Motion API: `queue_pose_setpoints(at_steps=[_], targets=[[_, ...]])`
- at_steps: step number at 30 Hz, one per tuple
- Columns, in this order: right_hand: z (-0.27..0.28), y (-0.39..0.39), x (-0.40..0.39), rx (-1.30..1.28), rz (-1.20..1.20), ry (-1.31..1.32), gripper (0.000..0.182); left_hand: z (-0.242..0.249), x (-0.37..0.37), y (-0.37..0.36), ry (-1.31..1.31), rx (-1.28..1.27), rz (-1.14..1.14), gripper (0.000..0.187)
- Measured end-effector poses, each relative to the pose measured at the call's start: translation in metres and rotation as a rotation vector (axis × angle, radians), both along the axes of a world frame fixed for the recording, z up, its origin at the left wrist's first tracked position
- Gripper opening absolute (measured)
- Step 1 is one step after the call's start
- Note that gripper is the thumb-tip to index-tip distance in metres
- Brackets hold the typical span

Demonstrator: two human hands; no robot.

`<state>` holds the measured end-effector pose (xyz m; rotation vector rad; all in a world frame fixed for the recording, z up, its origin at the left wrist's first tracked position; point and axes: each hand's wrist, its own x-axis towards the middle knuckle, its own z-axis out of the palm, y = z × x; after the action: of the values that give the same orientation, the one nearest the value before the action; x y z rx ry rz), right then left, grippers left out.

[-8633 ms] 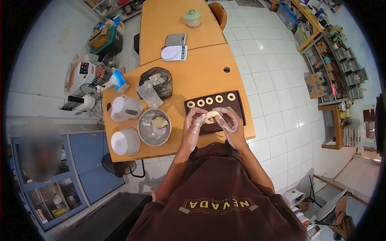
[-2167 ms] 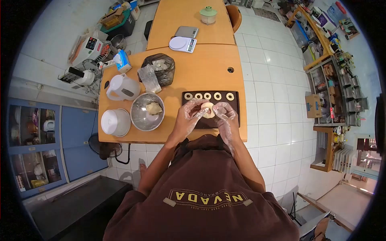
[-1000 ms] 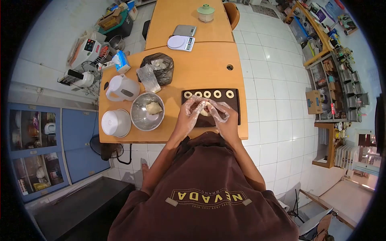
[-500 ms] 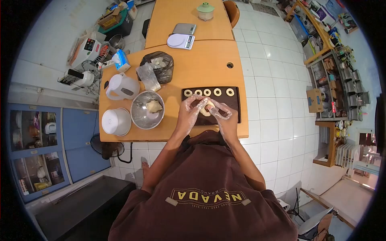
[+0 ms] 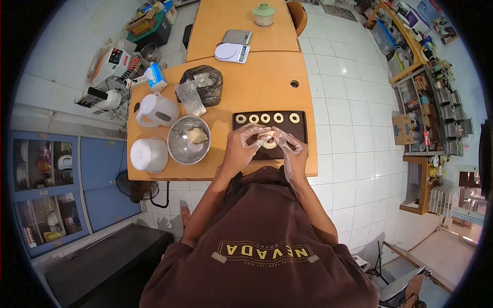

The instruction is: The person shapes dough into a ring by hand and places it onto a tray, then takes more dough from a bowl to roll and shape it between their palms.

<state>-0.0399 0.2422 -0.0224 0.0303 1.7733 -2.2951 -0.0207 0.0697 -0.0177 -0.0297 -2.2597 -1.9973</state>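
Note:
Floury fingers of my left hand and my right hand are closed on a pale dough ring, one hand at each side. The ring is held over a dark baking tray, and the fingertips cover part of its upper edge. Along the tray's far side lies a row of several smaller-looking dough rings. A steel bowl to the left of my hands has a lump of dough in it.
Left of the steel bowl stand a white tub and a white pitcher. Behind them lie a black plastic bag and a clear bag. Farther back are a kitchen scale and a green-lidded container.
Both hands have shifted slightly to the right with the dough ring, and the fingers have changed position around it. The row on the tray looks the same.

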Motion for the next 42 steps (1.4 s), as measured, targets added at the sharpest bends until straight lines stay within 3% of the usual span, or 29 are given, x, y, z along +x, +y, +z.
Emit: queue_pose_setpoints(at_steps=[6, 9, 13, 19, 22, 27, 31, 34, 40, 42], targets=[[0.016, -0.002, -0.001, 0.011, 0.058, 0.010, 0.032, 0.001, -0.004, -0.009, -0.094, 0.018, -0.083, 0.026], [0.011, -0.004, -0.003, 0.031, 0.051, 0.090, 0.032, 0.003, -0.003, 0.005, -0.112, 0.364, -0.005, 0.032], [0.008, -0.004, -0.003, 0.098, -0.012, 0.154, 0.032, -0.003, 0.003, 0.016, -0.131, 0.461, 0.052, 0.033], [-0.001, -0.002, -0.001, 0.252, 0.002, 0.266, 0.031, -0.002, 0.005, 0.011, -0.095, 0.112, 0.115, 0.027], [0.000, -0.004, -0.005, 0.384, 0.015, 0.404, 0.033, 0.000, 0.003, 0.004, 0.051, -0.158, 0.009, 0.027], [0.014, 0.000, -0.004, 0.553, -0.018, 0.331, 0.031, 0.005, 0.004, 0.011, -0.023, 0.052, 0.018, 0.029], [-0.001, -0.001, -0.004, 0.471, -0.032, 0.307, 0.025, -0.002, 0.006, 0.011, -0.134, 0.125, 0.057, 0.032], [0.004, 0.000, -0.002, 0.484, 0.037, 0.329, 0.022, -0.003, 0.004, -0.002, -0.093, -0.133, 0.013, 0.029], [-0.003, 0.000, -0.005, 0.589, 0.084, 0.425, 0.023, 0.014, 0.000, -0.012, 0.070, -0.310, -0.128, 0.032], [-0.002, 0.000, -0.005, 0.604, 0.049, 0.429, 0.023, 0.011, 0.002, -0.005, -0.041, 0.011, -0.078, 0.031]])
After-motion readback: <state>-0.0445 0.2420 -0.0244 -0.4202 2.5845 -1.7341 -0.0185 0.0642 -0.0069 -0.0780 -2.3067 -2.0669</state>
